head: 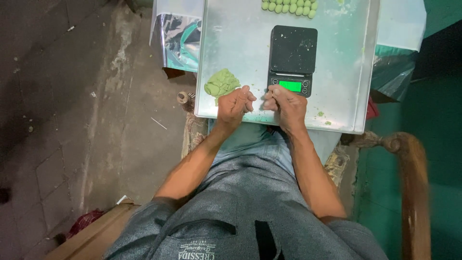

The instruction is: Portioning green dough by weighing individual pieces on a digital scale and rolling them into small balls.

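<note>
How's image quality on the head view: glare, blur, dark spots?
Head view: the scale display is blown out to flat green, unreadable; soft sheen on the metal tray, no hard glare; left hand and right hand slightly soft; the floor at left and the right edge fall into deep shadow; the dough and balls are evenly lit.

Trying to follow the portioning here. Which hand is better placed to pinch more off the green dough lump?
Probably the left hand: the green dough lump lies just beyond it, while the right hand sits below the scale.
</note>
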